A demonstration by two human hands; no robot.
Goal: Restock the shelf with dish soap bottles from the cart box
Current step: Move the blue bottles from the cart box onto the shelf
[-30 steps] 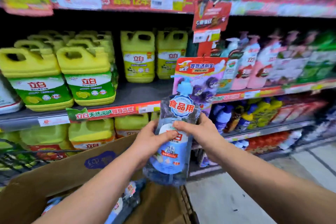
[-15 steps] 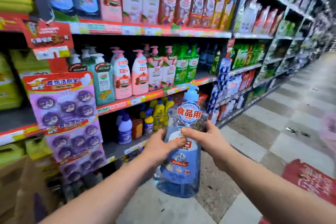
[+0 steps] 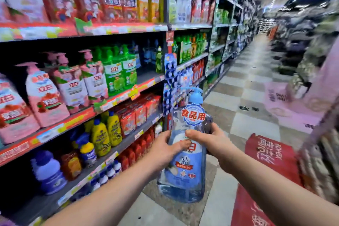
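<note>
- Hands share 1 blue dish soap bottle [image 3: 185, 167], held upright over the aisle floor [image 3: 244, 126], its pump top above the fingers.
- Left hand [image 3: 165, 150] curls round the bottle's left side, thumb across the label.
- Right hand [image 3: 211, 141] grips the right shoulder, thumb on the front.
- Shelves [image 3: 117, 97] of pink, green and yellow bottles stand left of the fingers.

Arms outstretched, left hand [image 3: 165, 150] and right hand [image 3: 211, 143] seemingly both grip the bottle [image 3: 185, 176].
</note>
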